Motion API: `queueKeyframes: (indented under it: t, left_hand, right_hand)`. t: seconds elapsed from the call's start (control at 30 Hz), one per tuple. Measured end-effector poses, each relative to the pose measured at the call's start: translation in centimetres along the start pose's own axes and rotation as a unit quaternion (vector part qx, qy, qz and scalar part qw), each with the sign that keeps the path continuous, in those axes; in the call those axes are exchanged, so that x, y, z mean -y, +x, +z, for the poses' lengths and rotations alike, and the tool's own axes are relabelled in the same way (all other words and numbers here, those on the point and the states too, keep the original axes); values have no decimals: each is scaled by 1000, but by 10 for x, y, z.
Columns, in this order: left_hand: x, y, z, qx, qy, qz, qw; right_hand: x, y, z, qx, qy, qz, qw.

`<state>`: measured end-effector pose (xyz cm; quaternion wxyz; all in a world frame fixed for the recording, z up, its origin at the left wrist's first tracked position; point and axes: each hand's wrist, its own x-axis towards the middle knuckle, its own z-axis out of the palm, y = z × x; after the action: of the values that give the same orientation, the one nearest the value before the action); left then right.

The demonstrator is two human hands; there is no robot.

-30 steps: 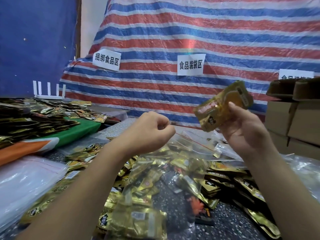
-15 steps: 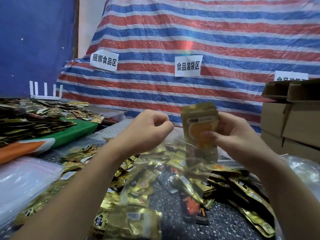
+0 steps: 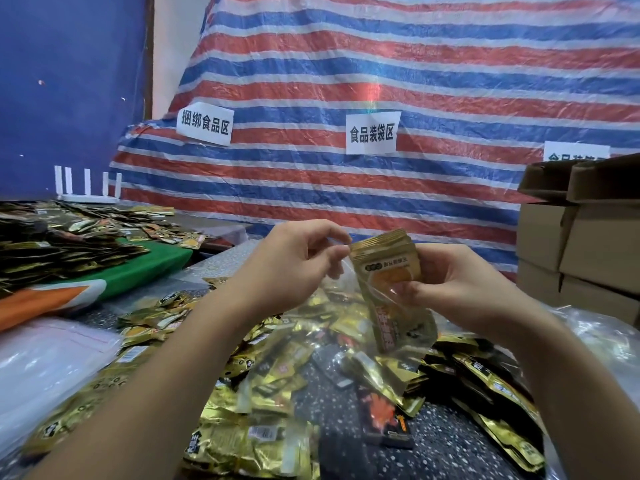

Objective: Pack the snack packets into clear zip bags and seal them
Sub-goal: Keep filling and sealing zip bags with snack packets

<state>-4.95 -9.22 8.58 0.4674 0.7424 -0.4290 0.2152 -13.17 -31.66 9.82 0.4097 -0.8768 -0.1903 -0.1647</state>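
Tarpaulin point(image 3: 415, 81): red, blue, white stripes. Snack packets point(image 3: 384, 265): gold with orange. Countertop point(image 3: 446, 441): black, white-speckled. Boxes point(image 3: 588, 244): brown. Cloth point(image 3: 138, 268) at counter's left edge: green.

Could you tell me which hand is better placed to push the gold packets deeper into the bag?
Right hand: it grips the gold foil snack packets, while the left hand pinches the clear plastic zip bag mouth open.

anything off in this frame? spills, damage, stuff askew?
Nothing damaged or spilled. The right hand grips a stack of gold snack packets, its lower part inside the clear zip bag whose edge the left hand pinches. Loose packets lie heaped unsorted on the speckled table.
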Motion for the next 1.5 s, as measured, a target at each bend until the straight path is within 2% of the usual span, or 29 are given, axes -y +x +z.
queueKeyframes:
  t: [0.2,0.4,0.63,0.77,0.83,0.97,1.07,1.2,1.27,1.5]
  left_hand:
    - [-2,0,5,3,8,4,1000]
    - [-7,0,0,12,-49,-32,998]
    - [-13,-2,8,13,-43,-11,999]
    - [-21,-4,12,5,6,40,999]
    - [-23,-3,9,-20,25,66,997]
    - [-25,-2,4,-88,51,119,988]
    - [-25,-1,3,-127,23,114,985]
    - [-28,-2,3,-142,-44,89,985]
    - [-29,-3,3,-150,-64,83,983]
    - [-33,-2,1,-161,-167,41,972]
  right_hand:
    - [6,-1,1,39,-66,24,997]
    - [10,-5,-6,9,-47,31,998]
    - [25,-7,7,81,-193,28,977]
    - [25,-6,15,90,-249,10,964]
    - [27,-6,14,60,-233,9,971]
    - [33,-8,7,-55,-207,-42,976]
    - [36,-8,3,-118,-169,-80,975]
    - [37,-13,2,-95,-240,-126,958]
    - [37,-13,4,-114,-262,-147,947]
    - [35,-8,9,-187,-205,-176,945]
